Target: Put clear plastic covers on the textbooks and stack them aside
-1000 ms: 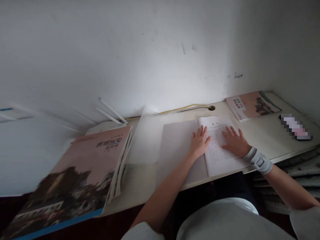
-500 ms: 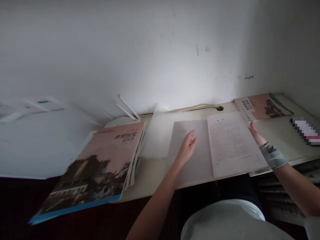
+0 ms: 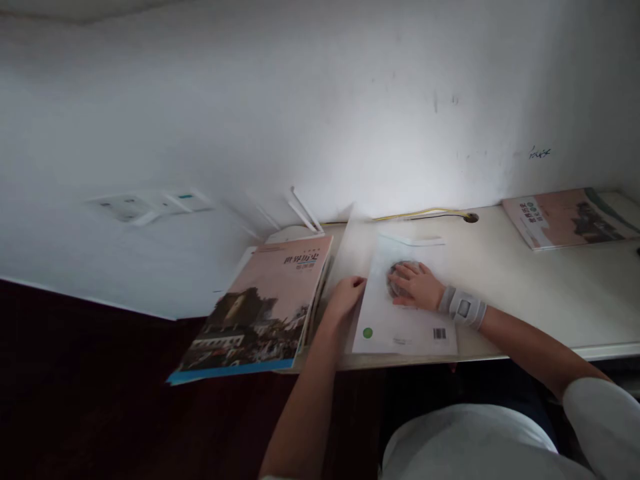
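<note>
A thin white book (image 3: 400, 320) lies shut and back cover up on the white desk (image 3: 525, 287), with a green dot and a barcode near its front edge. My right hand (image 3: 417, 285), with a grey wrist strap, rests flat on that cover, fingers spread. My left hand (image 3: 346, 295) curls its fingers at the book's left edge, between it and a stack of pink textbooks (image 3: 265, 307).
The pink stack overhangs the desk's left front corner. Another pink textbook (image 3: 565, 217) lies at the far right by the wall. A yellow cable (image 3: 425, 213) runs along the wall into a hole in the desk. A wall socket plate (image 3: 150, 203) sits at the left.
The book was open with both hands on its pages. My right hand has swung the right half over to the left and the book is now shut. The view has turned left.
</note>
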The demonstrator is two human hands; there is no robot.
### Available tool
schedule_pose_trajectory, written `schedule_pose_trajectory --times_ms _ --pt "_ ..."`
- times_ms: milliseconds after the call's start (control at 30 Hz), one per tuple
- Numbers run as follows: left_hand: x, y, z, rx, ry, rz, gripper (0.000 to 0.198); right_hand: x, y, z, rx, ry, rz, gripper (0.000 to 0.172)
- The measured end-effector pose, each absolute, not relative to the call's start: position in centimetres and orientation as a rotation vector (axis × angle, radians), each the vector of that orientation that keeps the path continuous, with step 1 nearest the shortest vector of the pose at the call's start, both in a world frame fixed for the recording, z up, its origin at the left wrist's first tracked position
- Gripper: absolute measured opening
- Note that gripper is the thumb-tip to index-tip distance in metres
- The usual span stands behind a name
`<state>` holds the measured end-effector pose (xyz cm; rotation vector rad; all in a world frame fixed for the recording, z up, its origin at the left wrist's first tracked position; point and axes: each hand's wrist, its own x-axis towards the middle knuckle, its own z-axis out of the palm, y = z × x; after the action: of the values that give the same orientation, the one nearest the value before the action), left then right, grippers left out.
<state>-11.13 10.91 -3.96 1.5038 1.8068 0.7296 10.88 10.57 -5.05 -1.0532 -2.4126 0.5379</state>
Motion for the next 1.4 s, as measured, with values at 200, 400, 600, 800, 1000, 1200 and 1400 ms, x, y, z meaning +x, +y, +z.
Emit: schedule_pose_trajectory --times_ms 200,400,600,800,1000,1200,1400 --pt "-9.5 10.4 -1.7 1.41 1.651 0.855 0.022 10.7 10.3 -2.6 -0.98 -2.332 0.462 0.061" --pt "-3.9 9.0 4.9 1.173 1.133 1.091 0.03 13.8 9.7 3.8 -0.967 -1.957 0.718 0.068" --pt "0.9 9.5 8.9 1.239 0.873 1.065 0.025 23.6 8.2 7.3 -1.189 -1.565 1.095 0.061" --pt "-1.6 10.3 7.1 1.115 0.946 1.148 0.013 30.9 7.8 -1.0 -1.384 -1.212 1.465 0.065" --pt "-9.5 8.2 4.6 1.036 1.316 1.231 0.013 31.4 8.5 -5.2 -1.431 -1.273 1.309 0.071" --pt "-12.2 7.9 -0.2 1.364 1.776 0.788 0.023 36.2 7.3 -5.0 -1.721 -1.652 0.916 0.05" --pt "-6.9 7.1 0.0 2.193 2.335 0.587 0.061 34.3 5.5 -3.7 -1.855 -2.026 0.068 0.047"
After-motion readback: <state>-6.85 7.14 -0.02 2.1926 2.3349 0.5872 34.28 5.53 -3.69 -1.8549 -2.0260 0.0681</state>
